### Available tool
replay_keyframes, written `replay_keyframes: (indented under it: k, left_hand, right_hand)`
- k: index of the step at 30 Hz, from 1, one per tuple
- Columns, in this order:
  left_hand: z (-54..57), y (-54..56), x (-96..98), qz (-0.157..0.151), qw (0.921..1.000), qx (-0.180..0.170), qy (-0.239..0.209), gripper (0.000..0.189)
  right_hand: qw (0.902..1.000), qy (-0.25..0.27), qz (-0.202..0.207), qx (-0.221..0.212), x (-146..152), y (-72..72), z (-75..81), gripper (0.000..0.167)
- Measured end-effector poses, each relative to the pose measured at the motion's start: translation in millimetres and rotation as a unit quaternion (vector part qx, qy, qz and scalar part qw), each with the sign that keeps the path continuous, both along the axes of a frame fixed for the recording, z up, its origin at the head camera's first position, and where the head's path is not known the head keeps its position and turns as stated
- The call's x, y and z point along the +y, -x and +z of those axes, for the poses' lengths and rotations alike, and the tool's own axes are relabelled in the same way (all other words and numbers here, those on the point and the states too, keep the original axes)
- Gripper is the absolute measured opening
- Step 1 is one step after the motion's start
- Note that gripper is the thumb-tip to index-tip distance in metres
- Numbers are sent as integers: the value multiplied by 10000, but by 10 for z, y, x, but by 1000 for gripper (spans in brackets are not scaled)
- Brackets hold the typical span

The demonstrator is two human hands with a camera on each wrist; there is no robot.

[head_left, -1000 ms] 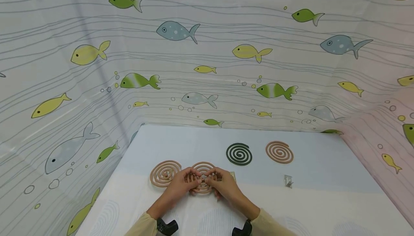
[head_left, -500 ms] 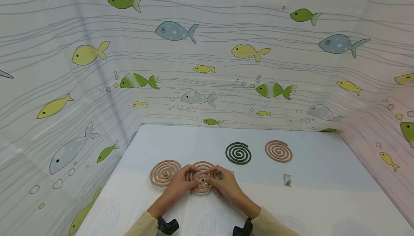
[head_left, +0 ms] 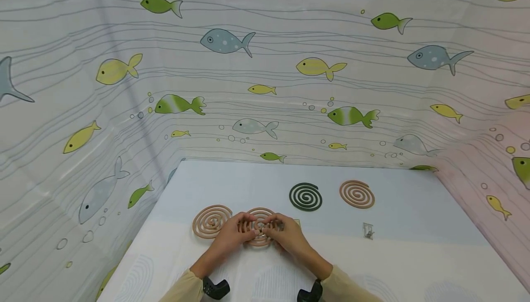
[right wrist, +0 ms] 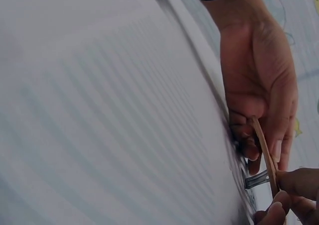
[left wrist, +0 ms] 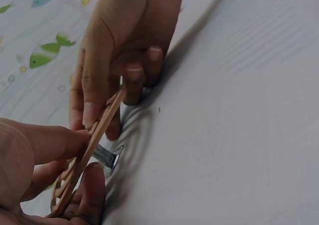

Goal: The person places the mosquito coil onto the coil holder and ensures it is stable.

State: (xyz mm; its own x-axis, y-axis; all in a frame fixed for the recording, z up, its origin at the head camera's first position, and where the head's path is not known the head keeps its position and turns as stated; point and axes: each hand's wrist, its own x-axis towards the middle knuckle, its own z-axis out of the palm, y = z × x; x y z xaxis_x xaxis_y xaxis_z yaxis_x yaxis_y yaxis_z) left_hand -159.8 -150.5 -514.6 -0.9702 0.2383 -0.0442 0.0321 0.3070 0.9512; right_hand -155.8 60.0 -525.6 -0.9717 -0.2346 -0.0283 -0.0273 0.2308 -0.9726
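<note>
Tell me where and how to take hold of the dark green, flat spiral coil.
Probably best from above: take the outer ring of the dark green, flat spiral coil at its left and right edges. It lies flat on the pale table, with bare surface beside both edges.

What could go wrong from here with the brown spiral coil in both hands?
The thin brown spiral coil might snap, since the left hand and right hand both grip its narrow rings. It could slip or settle unevenly, as only a slim grey metal stand shows beneath it. A leftward move of the left hand might knock the neighbouring brown coil.
</note>
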Motion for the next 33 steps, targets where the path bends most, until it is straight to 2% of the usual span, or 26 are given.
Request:
replay_keyframes:
  k: [4,8,15,20,25,30,33]
  left_hand:
    - [5,4,-4,-25,10000,50,67,37]
    - [31,-8,-11,-18,9989,335,334,39]
    - [81,-15,-18,39,9967,601,552,49]
    - [109,-10,-12,25,9951,785,595,48]
    - [142,3,-11,-25,9949,811,605,48]
    - [183,46,-8,-240,9917,1109,603,50]
    - [214,70,-5,-291,9910,1152,616,50]
  right_hand:
    - [10000,-47,35,38,6,-5,13,23]
    - [9998,-128,48,132,8,-3,32,24]
    - [9965,-510,-48,654,26,9,103,28]
    - [9957,-678,-303,555,45,-1,158,27]
    - [9976,-463,-281,430,97,8,189,27]
    - [9992,-196,-286,207,175,47,246,30]
    - [9994,-56,-342,80,231,72,275,30]
